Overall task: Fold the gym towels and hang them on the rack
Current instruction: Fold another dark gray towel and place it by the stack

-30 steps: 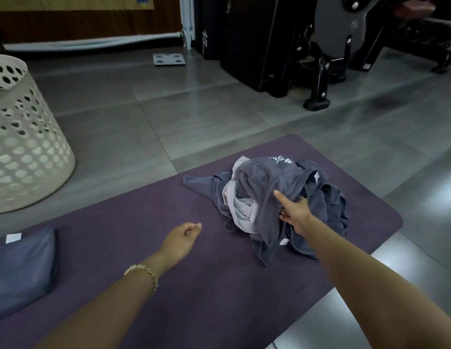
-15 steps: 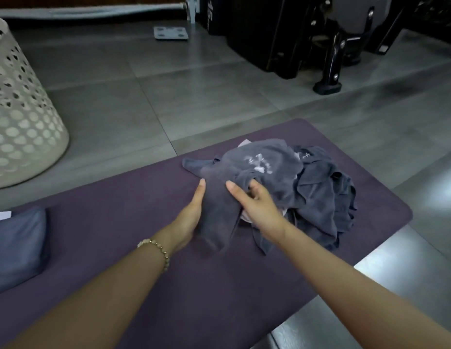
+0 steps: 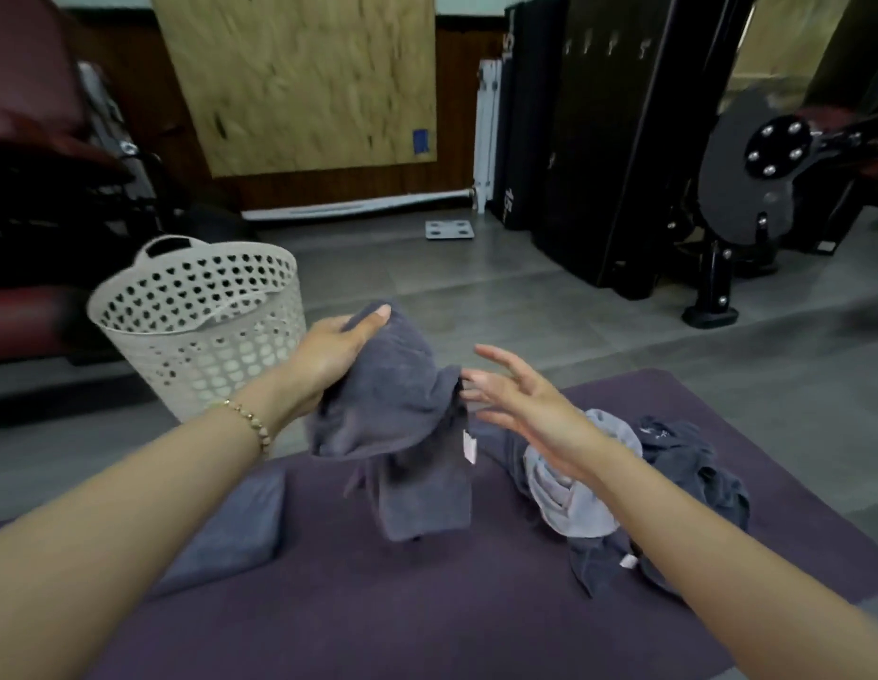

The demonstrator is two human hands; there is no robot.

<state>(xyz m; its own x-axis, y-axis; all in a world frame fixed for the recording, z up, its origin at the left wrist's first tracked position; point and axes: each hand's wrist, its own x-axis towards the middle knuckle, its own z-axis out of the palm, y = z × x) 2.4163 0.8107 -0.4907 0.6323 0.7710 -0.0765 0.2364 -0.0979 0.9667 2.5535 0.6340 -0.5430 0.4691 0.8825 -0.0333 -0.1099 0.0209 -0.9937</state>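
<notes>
Head view: the left hand (image 3: 329,355) has its grip clenched on a dark grey towel (image 3: 402,414), held above the purple mat (image 3: 427,606). The right hand (image 3: 520,400) has its grip released, fingers spread, just beside the towel's edge. A heap of towels (image 3: 682,463) lies on the mat at right, a folded towel (image 3: 235,522) at left, near a white basket (image 3: 201,326).

A grey tiled floor (image 3: 476,296) is covered in the foreground by a purple mat (image 3: 378,606). On the mat, a loose heap of towels (image 3: 682,463), dark and pale grey, is seen at the right, and a folded towel (image 3: 230,532) at the left, well apart. On the tiles beyond the mat, a white perforated basket (image 3: 206,346), a flat scale (image 3: 449,230) and a black machine foot (image 3: 711,311) are set.
</notes>
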